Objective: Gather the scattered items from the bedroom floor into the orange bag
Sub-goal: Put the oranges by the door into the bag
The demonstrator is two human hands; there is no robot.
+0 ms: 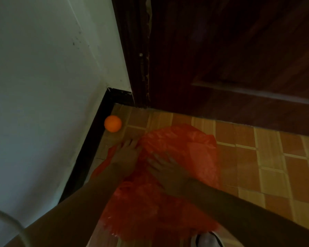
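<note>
Wall (43, 86): pale, plain, filling the 9 o'clock half of the view, edged at the bottom by a dark skirting board (89, 147).

Door (230, 50): dark wood, from 12 to 3 o'clock, its frame meeting the wall at the corner.

Floor (275, 157): orange-brown tiles with pale joints, running from the centre toward 4 o'clock.

Orange bag (177, 143): thin crumpled plastic, lying on the floor at the centre and down to 6 o'clock. Its long axis runs from 6 o'clock up toward 12 o'clock, slightly tilted to 1 o'clock. Where the mouth lies cannot be told.

Left hand (127, 152): forearm entering from 7 o'clock, fingers fairly straight and pointing toward 12 o'clock, at the bag's 9 o'clock edge. Blurred; whether it pinches the plastic cannot be told.

Right hand (161, 163): forearm entering from 4 o'clock, fingers spread and seemingly laid over the top of the bag, pointing toward 11 o'clock. Blurred; a grip cannot be confirmed.

Ball (113, 123): orange, round, on the floor against the skirting board near the corner, at 11 o'clock from the left hand's fingertips, apart from them and from the bag.

Shoe (206, 239): pale toe at 6 o'clock, beside the bag's lower edge.

Cable (16, 225): pale, curved, at 7 o'clock.
</note>
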